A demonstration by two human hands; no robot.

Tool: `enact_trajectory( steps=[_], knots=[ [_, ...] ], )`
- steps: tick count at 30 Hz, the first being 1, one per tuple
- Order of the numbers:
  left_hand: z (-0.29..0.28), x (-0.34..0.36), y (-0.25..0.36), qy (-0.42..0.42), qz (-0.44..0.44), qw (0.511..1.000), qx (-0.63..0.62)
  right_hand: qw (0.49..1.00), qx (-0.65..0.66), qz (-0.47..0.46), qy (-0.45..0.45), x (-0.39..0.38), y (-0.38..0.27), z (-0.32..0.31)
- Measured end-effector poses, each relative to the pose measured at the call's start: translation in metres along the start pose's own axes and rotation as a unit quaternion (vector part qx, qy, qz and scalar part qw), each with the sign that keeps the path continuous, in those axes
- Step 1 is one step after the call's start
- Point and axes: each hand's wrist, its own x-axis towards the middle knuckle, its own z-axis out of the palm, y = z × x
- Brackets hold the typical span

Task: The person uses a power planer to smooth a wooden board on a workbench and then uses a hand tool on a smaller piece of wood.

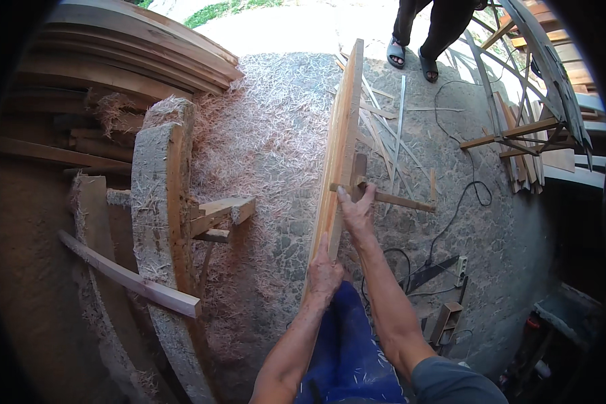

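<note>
A long wooden plank [342, 128] stands on edge and runs away from me over the shaving-covered floor. My left hand [324, 269] grips its near end, fingers wrapped on the edge. My right hand [357, 209] holds a wooden marking gauge [384, 196] pressed against the plank's right face, thumb up on its block, the gauge's stem sticking out to the right.
A shaving-covered wooden workbench [156, 202] with a protruding block [223, 210] and a loose slat [131, 279] stands at left. Stacked boards [135, 47] lie behind. Thin strips [394, 128], a black cable [475, 192], a saw [429, 271] and frames [525, 128] lie at right. Another person's sandalled feet [412, 57] stand beyond.
</note>
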Motion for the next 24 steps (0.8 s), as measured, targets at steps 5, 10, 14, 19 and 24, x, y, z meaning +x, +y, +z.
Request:
enact_trajectory(
  steps=[5,10,14,19,24],
  knots=[
    [-0.003,0.000,-0.001,-0.008,-0.013,1.000,-0.009,1.000,0.013,0.001,0.002,-0.002,0.002,0.006],
    [0.009,0.006,-0.009,-0.010,0.010,1.000,-0.011,0.998,0.063,0.006,0.002,0.204,-0.071,0.017],
    [0.008,0.003,-0.003,-0.020,-0.002,1.000,0.000,0.999,-0.011,-0.016,0.026,0.252,-0.083,0.018],
    [0.010,0.000,-0.007,-0.024,-0.014,1.000,-0.013,0.998,0.048,0.016,-0.029,0.198,-0.083,0.009],
    [0.002,-0.041,-0.023,-0.082,-0.022,0.994,-0.065,0.997,0.074,0.001,-0.013,0.083,-0.032,-0.009]
  ],
)
